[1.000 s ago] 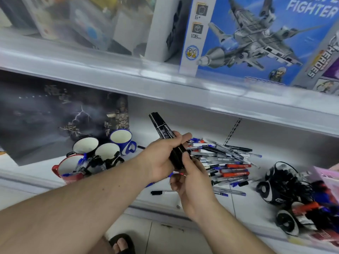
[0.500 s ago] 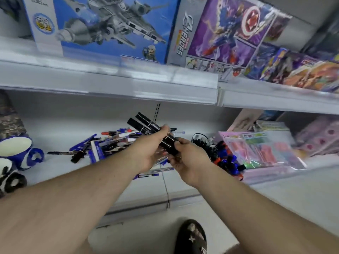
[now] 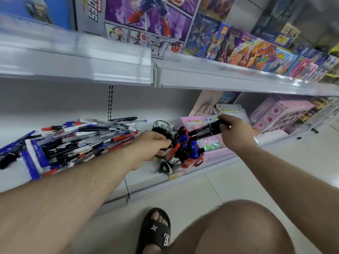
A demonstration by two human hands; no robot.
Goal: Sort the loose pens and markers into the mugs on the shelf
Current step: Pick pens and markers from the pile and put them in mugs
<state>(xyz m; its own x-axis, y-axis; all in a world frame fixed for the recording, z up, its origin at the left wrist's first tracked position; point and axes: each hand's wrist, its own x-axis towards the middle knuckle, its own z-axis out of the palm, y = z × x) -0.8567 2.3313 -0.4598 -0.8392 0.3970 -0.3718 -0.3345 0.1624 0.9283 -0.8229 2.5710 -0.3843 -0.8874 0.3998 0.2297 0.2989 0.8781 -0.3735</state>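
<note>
The right hand point(image 3: 236, 132) is raised above the shelf point(image 3: 146, 178) with its fingers curled round the ends of two black markers point(image 3: 206, 132), which stick out level toward the left. The markers hang in the air over a cluster of mugs point(image 3: 180, 158) that stands near the shelf's front edge; these mugs are already crowded with upright red, blue and black markers. One mug at the front of the cluster is white with black trim and one beside it is red.

The left hand point(image 3: 150, 145) reaches over the shelf to the left side of that cluster, its fingers bent and touching the mugs or what stands in them — whether it actually grips something cannot be told, since the fingertips are hidden among the dark items.

The loose pens point(image 3: 77, 142) lie in a broad heap on the left part of the shelf, from the back wall to near the front edge, the left forearm passing in front of them. Pink boxes point(image 3: 278, 114) fill the right part of the shelf, and toy boxes point(image 3: 146, 21) line the shelf above. Below, a foot in a black sandal point(image 3: 156, 230) stands on the tiled floor.
</note>
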